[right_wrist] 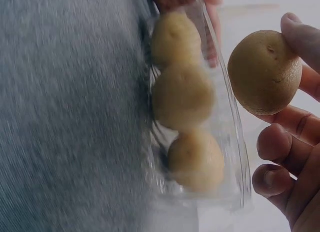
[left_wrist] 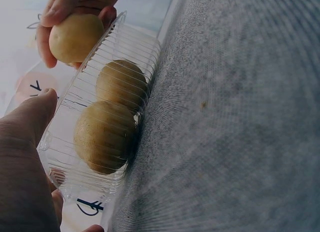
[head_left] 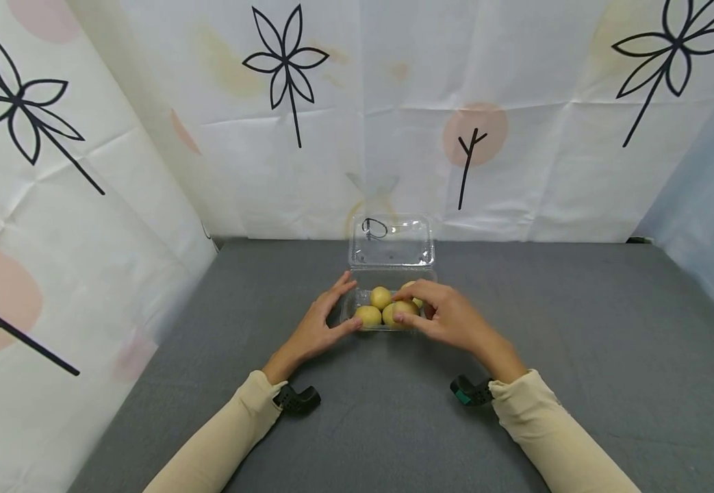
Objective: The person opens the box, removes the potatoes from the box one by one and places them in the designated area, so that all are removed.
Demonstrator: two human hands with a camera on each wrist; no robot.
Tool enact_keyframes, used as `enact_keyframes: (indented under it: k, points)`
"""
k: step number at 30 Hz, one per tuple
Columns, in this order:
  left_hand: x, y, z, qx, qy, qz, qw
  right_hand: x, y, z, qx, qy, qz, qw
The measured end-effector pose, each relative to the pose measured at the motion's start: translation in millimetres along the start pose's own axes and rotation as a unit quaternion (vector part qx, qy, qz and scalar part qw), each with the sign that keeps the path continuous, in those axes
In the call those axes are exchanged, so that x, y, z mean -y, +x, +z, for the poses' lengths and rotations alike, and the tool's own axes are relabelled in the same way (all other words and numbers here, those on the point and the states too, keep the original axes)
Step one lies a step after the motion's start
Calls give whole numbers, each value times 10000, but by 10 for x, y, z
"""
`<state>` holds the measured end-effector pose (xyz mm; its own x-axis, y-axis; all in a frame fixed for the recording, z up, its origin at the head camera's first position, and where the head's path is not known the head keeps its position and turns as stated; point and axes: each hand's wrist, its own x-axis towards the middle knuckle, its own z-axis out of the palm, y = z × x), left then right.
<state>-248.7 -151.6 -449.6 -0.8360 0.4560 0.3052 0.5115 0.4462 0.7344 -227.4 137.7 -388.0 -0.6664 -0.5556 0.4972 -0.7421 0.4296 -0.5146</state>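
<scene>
A clear plastic clamshell box (head_left: 369, 275) stands with its lid (head_left: 391, 250) raised at the back. Several round yellow potatoes (head_left: 380, 297) lie inside it. My right hand (head_left: 458, 320) pinches one potato (right_wrist: 265, 72) between thumb and fingers, over the box's right part. In the right wrist view that potato is above the rim, apart from the others. At the box's left side, my left hand (head_left: 315, 327) has thumb and fingers spread around the near and far corners. In the left wrist view, two potatoes (left_wrist: 105, 137) show through the ribbed wall.
A grey cloth-covered table (head_left: 381, 411) extends around the box. Behind it hangs a white printed curtain (head_left: 406, 157) with leaf drawings, and another curtain side (head_left: 85, 226) closes off the left. Black bands (head_left: 298, 400) sit on both wrists.
</scene>
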Motion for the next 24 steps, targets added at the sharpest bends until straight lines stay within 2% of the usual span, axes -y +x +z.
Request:
enact_keyframes:
  k: [9,16,24]
  points:
    - [8,-8,2,-22,133,-66,9999,146,29,168,169,-99,-361,9992]
    - [21,-6,11,-24,154,-166,9997,248,33,244,376,20,-390,9985]
    - [5,-7,2,-25,139,-97,9999,328,37,300,529,7,-563,9970]
